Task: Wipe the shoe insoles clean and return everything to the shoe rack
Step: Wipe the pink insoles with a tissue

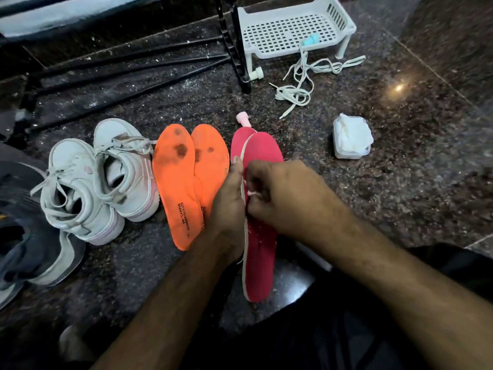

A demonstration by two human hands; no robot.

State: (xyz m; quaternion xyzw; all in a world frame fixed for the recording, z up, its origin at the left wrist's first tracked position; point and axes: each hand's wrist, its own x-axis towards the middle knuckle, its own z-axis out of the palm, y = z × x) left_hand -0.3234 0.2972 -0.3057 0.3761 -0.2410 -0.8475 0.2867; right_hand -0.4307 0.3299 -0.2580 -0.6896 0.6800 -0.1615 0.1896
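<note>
The left hand (229, 201) holds a pink insole (260, 236) up on edge above the floor (386, 169), fingers curled round its rim. The right hand (277, 193) pinches a scrap of white wipe (251, 193) against the insole's face, so wiping is under way. A second pink insole (238, 145) lies behind it. Two orange insoles (173, 182) lie just beside, on the floor, with dark stains on them (these look not yet cleaned). White shoes (106, 180) stand left of them, loose laces (298, 86) near a white basket (290, 28), a tub of wipes (350, 140) to the right. The black rack (133, 65) holds none of these, so returning everything remains; I judge the task under half done.
</note>
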